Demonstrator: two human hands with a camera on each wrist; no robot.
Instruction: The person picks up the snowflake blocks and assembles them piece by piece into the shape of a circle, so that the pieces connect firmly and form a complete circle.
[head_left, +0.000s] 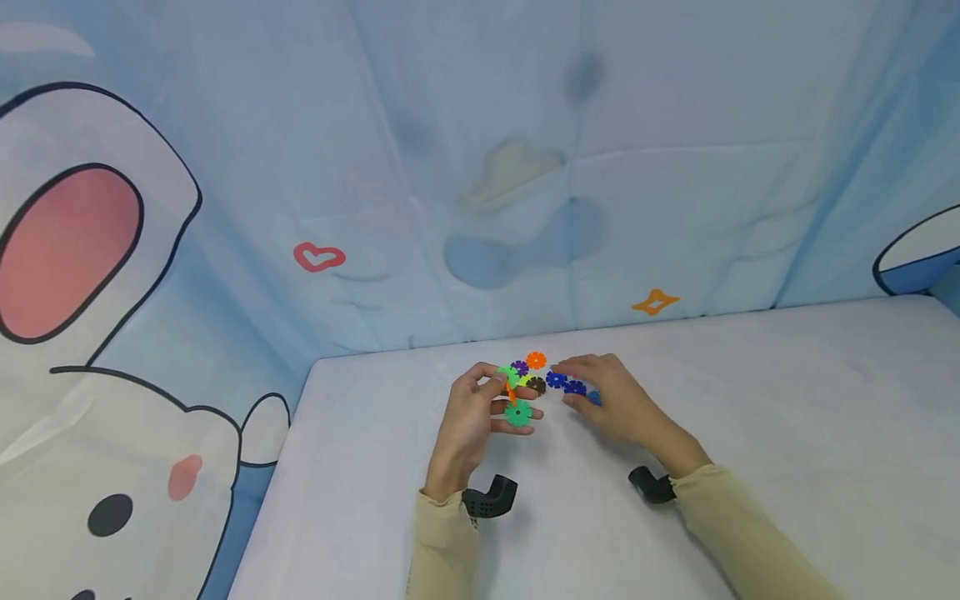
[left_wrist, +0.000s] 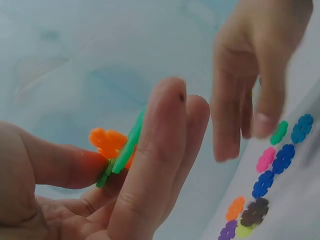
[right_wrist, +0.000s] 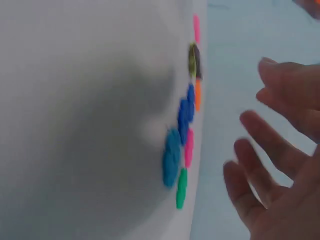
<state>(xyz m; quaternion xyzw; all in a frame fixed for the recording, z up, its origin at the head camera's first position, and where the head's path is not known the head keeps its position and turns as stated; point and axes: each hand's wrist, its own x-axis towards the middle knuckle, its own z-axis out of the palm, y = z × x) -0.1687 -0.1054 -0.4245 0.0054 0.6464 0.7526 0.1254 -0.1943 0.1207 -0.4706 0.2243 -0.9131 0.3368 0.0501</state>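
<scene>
My left hand (head_left: 467, 412) pinches a small cluster of notched plastic flower discs between thumb and fingers. In it an orange disc (left_wrist: 106, 140) joins a green disc (left_wrist: 131, 145) and a lighter green disc (left_wrist: 104, 175); the fingers hide part of the joint. My right hand (head_left: 618, 400) hovers over the loose discs with its fingers spread loosely and nothing held. Nearest to it are dark blue discs (head_left: 575, 387) and a lighter blue disc (head_left: 595, 397). Through the left wrist view, a pink disc (left_wrist: 266, 160) and a green loose disc (left_wrist: 279, 132) show beside them.
More loose discs lie behind the hands: orange (head_left: 536, 360), purple (head_left: 519, 367), brown (head_left: 536, 385) and a partly covered yellow one (left_wrist: 245, 230). All rest on a white tabletop (head_left: 360, 467). A printed blue curtain (head_left: 465, 167) hangs along the table's far edge.
</scene>
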